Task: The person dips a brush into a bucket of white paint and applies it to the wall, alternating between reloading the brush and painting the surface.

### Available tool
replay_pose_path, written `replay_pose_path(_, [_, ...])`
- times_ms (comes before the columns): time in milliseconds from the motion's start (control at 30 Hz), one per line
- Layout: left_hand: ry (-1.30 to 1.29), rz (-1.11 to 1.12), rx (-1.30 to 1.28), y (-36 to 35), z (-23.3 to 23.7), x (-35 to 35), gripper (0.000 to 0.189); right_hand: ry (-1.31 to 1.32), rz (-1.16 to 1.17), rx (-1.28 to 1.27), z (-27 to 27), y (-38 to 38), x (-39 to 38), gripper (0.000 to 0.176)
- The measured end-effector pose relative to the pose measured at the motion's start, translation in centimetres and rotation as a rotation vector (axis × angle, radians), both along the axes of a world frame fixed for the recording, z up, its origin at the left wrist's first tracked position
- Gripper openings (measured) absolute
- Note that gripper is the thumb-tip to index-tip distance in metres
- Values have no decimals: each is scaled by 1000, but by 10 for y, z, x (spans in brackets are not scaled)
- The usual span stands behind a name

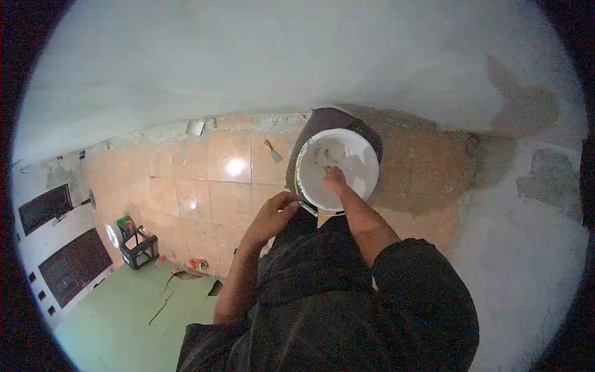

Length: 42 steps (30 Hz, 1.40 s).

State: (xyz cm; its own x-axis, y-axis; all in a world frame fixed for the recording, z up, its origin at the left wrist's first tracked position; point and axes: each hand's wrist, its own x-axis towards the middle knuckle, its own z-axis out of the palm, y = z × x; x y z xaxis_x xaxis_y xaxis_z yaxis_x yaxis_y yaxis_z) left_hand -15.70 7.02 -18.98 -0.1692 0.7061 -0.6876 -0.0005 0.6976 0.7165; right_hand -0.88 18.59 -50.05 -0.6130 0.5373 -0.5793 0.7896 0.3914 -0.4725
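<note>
A white bucket (pixel 365 186) stands on a dark cloth (pixel 367 123) close to the wall, with pale grey-white material inside it. Over the bucket's inside is my right hand (pixel 334 178), its fingers closed together near a small greyish tool or lump that is too small to make out. My left hand (pixel 280 212) is at the bucket's near left side, with its fingers closed round a thin light-coloured edge or handle by the rim. What exactly it holds is unclear.
A putty knife (pixel 273 151) lies on the tiled floor (pixel 229 198) left of the bucket. Further left, a flat metal plate (pixel 195 128) is by the wall base. A black frame stool (pixel 141 249) and a green-and-white container (pixel 125 227) are at the lower left, beside a green surface (pixel 136 310).
</note>
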Motion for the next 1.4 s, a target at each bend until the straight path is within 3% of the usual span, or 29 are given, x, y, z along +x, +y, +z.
replay_pose_path(67, [0, -1, 12, -1, 1, 1, 28, 2, -66, -42, 3, -2, 2, 37])
replay_pose_path(233, [-33, 54, -8, 3, 9, 4, 24, -39, 101, -38, 35, 4, 9, 36])
replay_pose_path(333, [-40, 85, -60, 4, 14, 7, 24, 1, 199, -66, -36, 1, 15, 28])
replay_pose_path(367, [-38, 83, -57, 4, 15, 7, 24, 2, 197, -63, -38, 5, 14, 28])
replay_pose_path(433, [-60, 113, -50, 3, 19, 7, 24, 27, 558, 84, -40, 10, 10, 28])
replay_pose_path(567, [-21, 78, -35, 2, 16, 9, 24, -27, 624, 132, -10, 20, 10, 26])
replay_pose_path(633, [-14, 58, -39, 5, 24, 9, 24, 140, 923, 220, -24, 27, 22, 27])
replay_pose_path(667, [-10, 51, -34, 6, 24, 11, 24, 140, 916, 227, -18, 32, 32, 27])
replay_pose_path(733, [17, 22, 8, 6, 25, 11, 27, 501, 590, -79, 19, 46, 51, 38])
replay_pose_path(767, [19, 13, 17, 7, 27, 11, 27, 501, 583, -68, 42, 52, 58, 38])
replay_pose_path(867, [83, 121, 108, 11, 33, 11, 23, 247, 62, -689, 93, 65, 72, 45])
replay_pose_path(1000, [134, 250, 299, 26, 47, 5, 20, 332, -133, -727, 123, 68, 91, 42])
replay_pose_path(1100, [106, 291, 395, 37, 67, 10, 17, 678, -424, -1096, 152, 65, 113, 38])
replay_pose_path(1300, [128, 259, 538, 55, 84, 14, 15, 960, -578, -950, 210, 40, 102, 37])
replay_pose_path(1400, [118, 206, 603, 63, 92, 15, 15, 1225, -568, -1207, 229, 41, 96, 44])
